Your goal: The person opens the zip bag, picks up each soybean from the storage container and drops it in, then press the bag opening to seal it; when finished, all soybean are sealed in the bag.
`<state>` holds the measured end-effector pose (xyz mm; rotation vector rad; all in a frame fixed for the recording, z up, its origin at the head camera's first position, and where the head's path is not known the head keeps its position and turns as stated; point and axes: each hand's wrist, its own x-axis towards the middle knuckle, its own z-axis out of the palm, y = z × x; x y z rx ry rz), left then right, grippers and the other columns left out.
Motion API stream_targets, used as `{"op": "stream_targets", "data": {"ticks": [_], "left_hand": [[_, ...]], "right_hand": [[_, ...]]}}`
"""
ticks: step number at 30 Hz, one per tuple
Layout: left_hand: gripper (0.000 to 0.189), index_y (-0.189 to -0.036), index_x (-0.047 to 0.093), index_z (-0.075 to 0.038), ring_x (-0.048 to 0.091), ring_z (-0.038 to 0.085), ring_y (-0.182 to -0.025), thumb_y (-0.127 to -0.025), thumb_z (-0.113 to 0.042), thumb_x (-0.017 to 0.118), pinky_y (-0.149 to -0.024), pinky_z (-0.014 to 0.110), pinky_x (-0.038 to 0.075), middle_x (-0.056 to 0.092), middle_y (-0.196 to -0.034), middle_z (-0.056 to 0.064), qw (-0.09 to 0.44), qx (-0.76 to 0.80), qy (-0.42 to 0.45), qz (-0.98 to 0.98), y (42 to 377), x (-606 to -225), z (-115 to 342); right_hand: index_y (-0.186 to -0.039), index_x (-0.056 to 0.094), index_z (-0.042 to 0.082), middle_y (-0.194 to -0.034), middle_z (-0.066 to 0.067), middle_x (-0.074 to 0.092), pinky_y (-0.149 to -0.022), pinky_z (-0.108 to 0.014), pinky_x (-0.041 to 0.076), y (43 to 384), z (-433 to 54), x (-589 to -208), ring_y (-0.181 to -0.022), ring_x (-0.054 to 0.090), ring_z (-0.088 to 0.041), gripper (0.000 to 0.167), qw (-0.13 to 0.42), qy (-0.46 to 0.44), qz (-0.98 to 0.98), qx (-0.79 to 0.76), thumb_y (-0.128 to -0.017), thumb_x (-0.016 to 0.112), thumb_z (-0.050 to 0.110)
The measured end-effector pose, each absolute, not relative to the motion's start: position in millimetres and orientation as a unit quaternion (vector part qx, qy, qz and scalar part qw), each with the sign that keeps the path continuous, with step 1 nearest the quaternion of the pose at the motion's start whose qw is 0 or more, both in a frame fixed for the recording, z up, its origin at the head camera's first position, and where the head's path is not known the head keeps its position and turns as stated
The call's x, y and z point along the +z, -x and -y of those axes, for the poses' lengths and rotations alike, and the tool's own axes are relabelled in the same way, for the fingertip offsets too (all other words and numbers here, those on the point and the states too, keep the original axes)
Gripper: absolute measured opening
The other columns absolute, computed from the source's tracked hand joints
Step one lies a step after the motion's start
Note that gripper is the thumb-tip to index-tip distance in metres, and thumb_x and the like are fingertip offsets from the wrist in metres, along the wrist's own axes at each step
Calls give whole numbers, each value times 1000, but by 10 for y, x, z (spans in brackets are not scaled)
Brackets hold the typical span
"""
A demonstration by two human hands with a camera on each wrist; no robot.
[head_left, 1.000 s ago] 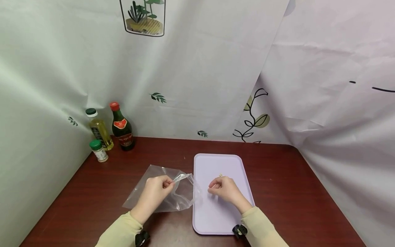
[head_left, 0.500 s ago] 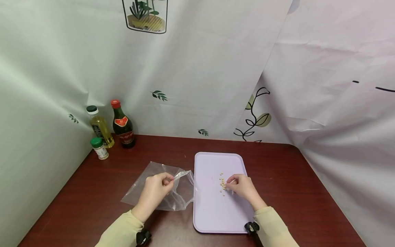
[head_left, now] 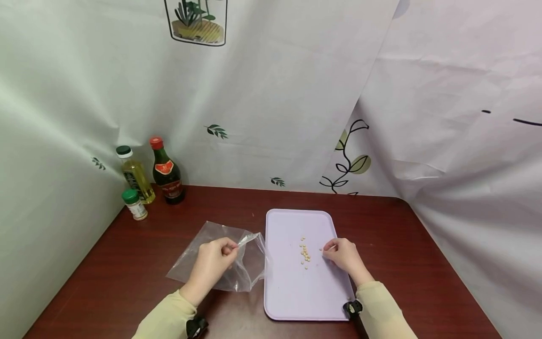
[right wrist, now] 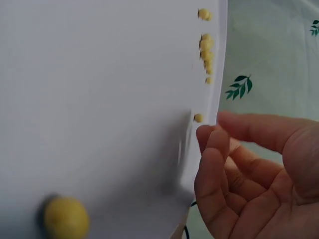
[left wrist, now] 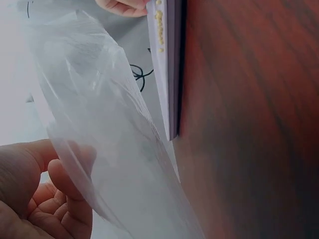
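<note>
Just now: right hand point(head_left: 345, 256) shifted rightward off the beans point(head_left: 304, 253), leaving the group uncovered.
Left hand point(head_left: 215, 259) pinches the bag point(head_left: 249, 263) by its edge; right thumb and fingertips drawn close, whether around anything cannot tell. Stray bean point(right wrist: 198, 118) just beside those fingertips; main group on the tray point(head_left: 292, 296), between the hands. Dark bottle point(head_left: 168, 179) well apart, back left.

No text can be read: around nine o'clock in the head view, red labels point(head_left: 171, 188) are borne by the green bottle point(head_left: 168, 175), dark print point(head_left: 131, 178) by the oil bottle point(head_left: 145, 183) and a white label point(head_left: 137, 210) by the green-capped jar point(head_left: 131, 196), all too small.
</note>
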<state>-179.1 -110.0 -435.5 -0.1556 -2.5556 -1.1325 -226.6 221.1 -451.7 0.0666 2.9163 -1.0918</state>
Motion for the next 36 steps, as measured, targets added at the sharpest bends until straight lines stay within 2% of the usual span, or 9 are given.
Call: {"op": "stream_targets", "data": {"ticks": [18,25,36], "left_hand": [[9,-74,69,-13,45,-4,-39,-77,-5,71,-39,17,40,55,-52,-11,154,-408,43,899,1771,-4369,1112],[10,-75,68,-13,48,2,-34,-78,-4,69,-33,19,44,56,-51,-10,125,-441,23,888,1749,-4375,1099],[3,-80,69,-8,52,6,-35,-79,-8,72,-33,22,46,60,-51,-7,98,-487,6,868,1741,-4337,1080]], "right_hand": [[-75,64,3,-53,-3,56,-41,-23,46,2397,-2174,-4582,-44,51,-12,9,34,-41,-938,-343,-74,72,4],[-74,62,4,-51,-3,55,-40,-23,46,2413,-2135,-4574,-43,50,-11,9,32,-35,-939,-341,-73,70,2],[-71,61,3,-52,-2,55,-40,-23,47,2440,-2120,-4580,-45,50,-11,9,31,-30,-941,-335,-74,69,0]]}}
